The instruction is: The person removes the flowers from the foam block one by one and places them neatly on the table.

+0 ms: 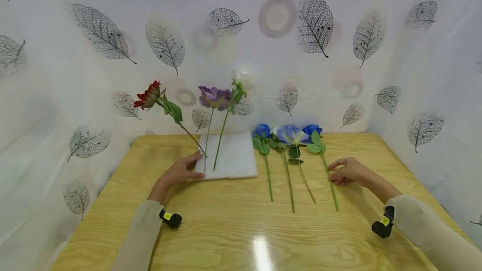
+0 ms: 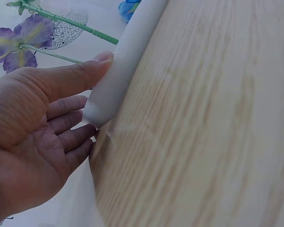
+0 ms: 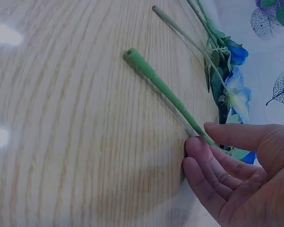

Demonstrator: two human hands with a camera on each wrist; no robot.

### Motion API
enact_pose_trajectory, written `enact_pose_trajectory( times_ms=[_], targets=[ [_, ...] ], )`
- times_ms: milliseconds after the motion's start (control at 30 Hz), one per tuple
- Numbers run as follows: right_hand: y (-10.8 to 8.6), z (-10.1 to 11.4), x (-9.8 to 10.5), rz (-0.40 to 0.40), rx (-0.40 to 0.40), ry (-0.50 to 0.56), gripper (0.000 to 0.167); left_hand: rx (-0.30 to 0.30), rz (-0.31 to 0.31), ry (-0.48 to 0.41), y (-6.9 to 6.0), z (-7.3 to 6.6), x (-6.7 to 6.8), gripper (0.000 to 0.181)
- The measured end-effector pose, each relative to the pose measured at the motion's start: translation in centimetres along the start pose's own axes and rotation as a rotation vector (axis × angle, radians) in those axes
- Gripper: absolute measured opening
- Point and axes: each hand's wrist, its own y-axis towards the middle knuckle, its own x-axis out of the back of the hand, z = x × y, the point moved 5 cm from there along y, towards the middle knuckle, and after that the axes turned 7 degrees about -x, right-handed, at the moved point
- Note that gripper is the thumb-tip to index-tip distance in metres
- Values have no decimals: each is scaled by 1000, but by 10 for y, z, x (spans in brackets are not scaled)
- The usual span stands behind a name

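On the left, my left hand (image 1: pixel 183 170) holds the near-left corner of a white foam block (image 1: pixel 237 158), the thumb at its front edge and the fingers along its side. Three artificial flowers stand in the foam: a leaning red flower (image 1: pixel 148 95), a purple flower (image 1: pixel 215 97) and a white flower (image 1: pixel 242 80). My right hand (image 1: pixel 350 171) pinches the green stem of the rightmost blue rose (image 1: pixel 312 129) between thumb and fingers. In the right wrist view, the cut end of that stem (image 3: pixel 141 64) points away from the hand.
Left of that rose lie another blue rose (image 1: pixel 261 131), a pale blue flower (image 1: pixel 291 134) and a mostly hidden white flower (image 1: pixel 274 131). Their stems point toward the front of the wooden table (image 1: pixel 226 225). A leaf-printed curtain (image 1: pixel 241 45) hangs behind and at both sides.
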Motion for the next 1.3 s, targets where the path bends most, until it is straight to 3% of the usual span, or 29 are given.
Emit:
enact_pose_trajectory(
  times_ms=[433, 700, 1067, 1300],
  targets=[
    [11, 26, 2, -117, 28, -10, 52, 2, 1, 30, 0, 1, 1, 84],
    [21, 72, -9, -112, 137, 49, 54, 9, 1, 15, -1, 0, 0, 83],
    [41, 143, -60, -41, 333, 217, 45, 4, -4, 2, -1, 0, 0, 84],
    [57, 178, -102, 40, 375, 289, 42, 11, -2, 15, -1, 1, 0, 86]
  ],
)
